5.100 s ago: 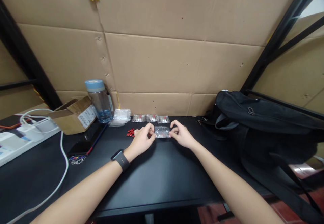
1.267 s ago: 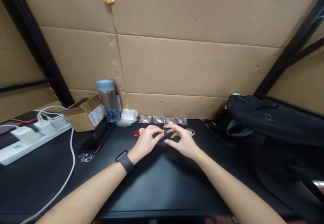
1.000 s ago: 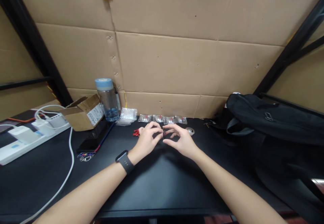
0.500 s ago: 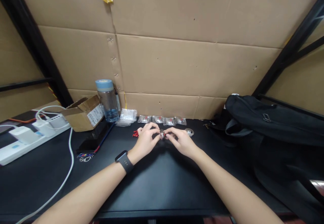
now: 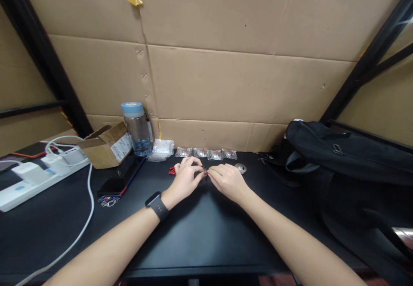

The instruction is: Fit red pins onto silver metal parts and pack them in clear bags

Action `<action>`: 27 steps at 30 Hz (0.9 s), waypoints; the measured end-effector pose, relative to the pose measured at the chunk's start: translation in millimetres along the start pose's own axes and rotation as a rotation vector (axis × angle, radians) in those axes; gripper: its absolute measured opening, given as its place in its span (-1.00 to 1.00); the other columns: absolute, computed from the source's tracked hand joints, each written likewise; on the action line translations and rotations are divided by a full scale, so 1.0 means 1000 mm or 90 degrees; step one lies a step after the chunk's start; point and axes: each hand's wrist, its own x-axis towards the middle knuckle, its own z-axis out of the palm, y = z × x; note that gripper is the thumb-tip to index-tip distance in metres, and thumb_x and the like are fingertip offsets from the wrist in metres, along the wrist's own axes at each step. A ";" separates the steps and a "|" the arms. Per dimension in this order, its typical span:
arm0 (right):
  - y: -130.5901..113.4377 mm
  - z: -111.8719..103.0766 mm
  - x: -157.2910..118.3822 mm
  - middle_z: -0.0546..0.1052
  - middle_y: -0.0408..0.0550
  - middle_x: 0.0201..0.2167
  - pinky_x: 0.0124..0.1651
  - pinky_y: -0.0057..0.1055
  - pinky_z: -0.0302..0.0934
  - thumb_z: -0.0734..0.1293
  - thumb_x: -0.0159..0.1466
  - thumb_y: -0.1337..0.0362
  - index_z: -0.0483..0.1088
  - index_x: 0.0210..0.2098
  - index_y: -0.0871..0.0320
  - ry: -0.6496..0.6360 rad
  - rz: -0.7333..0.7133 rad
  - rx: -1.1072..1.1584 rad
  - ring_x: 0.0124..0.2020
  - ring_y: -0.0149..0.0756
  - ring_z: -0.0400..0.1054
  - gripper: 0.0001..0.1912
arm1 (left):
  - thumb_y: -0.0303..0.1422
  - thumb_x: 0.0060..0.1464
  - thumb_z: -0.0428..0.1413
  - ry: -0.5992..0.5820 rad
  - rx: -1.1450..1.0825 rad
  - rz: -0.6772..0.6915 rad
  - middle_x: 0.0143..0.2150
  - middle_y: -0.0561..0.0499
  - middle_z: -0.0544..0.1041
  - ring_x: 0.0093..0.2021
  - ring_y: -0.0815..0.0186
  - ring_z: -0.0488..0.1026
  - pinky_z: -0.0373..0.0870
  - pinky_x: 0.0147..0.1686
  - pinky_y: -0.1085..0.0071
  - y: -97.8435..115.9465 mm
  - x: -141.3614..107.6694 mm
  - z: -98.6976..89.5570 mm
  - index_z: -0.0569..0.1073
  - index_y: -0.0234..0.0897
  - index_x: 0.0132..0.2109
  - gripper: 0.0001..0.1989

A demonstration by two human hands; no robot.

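Observation:
Over the middle of the black table, my left hand [image 5: 187, 175] pinches a small round metal disc [image 5: 204, 172], seen nearly edge-on and mostly hidden by fingers. My right hand [image 5: 228, 180] is closed at the disc's right side, its fingertips on a small red piece [image 5: 207, 172] whose exact shape I cannot make out. Beside my left fingers lies a bunch of small red pieces [image 5: 172, 171]. Behind my right hand rests another shiny metal disc [image 5: 240, 168], unwrapped. Several clear bags [image 5: 214, 154] holding metal discs with red parts lie in a row beyond my hands.
Left of the row is a stack of clear plastic bags [image 5: 161, 149], then a water bottle [image 5: 137, 129], an open cardboard box [image 5: 106, 146], a dark phone-like slab [image 5: 121, 176] and a white power strip [image 5: 38, 178]. At right sits a black backpack [image 5: 348, 169]. Cardboard [image 5: 209, 83] walls the back.
My right hand has turned and its fingers have drawn closer together at the red piece. The disc now shows narrower between my hands. My left hand keeps its pinch.

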 end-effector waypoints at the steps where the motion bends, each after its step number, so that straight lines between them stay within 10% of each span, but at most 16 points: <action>1: -0.001 0.000 0.001 0.64 0.03 -0.20 -0.24 -0.31 0.27 0.22 0.43 0.37 0.52 -0.21 0.17 0.009 -0.004 -0.006 -0.28 -0.24 0.48 -0.78 | -0.37 0.23 0.14 0.003 0.006 0.001 0.01 0.01 0.50 0.10 0.12 0.32 0.14 -0.05 0.19 0.000 0.000 0.000 0.60 -0.16 -0.33 -0.83; 14: -0.001 0.002 0.000 0.53 0.02 -0.01 0.01 -0.22 0.38 0.32 0.33 0.37 0.52 -0.22 0.07 0.076 0.136 0.219 -0.02 -0.15 0.41 -0.87 | -0.33 0.19 0.10 -0.061 -0.048 0.071 0.19 0.00 0.43 0.21 0.09 0.30 0.21 0.14 0.14 -0.002 0.000 -0.013 0.37 0.00 0.19 -0.58; 27: 0.011 -0.001 0.000 0.44 0.01 -0.16 0.03 -0.23 0.34 0.34 0.28 0.38 0.47 -0.31 0.09 0.105 0.190 0.290 -0.06 -0.16 0.39 -0.92 | -0.24 0.16 0.18 -0.109 0.032 0.088 0.12 0.02 0.49 0.18 0.04 0.29 0.20 0.06 0.09 -0.013 -0.001 -0.007 0.51 -0.02 -0.02 -0.77</action>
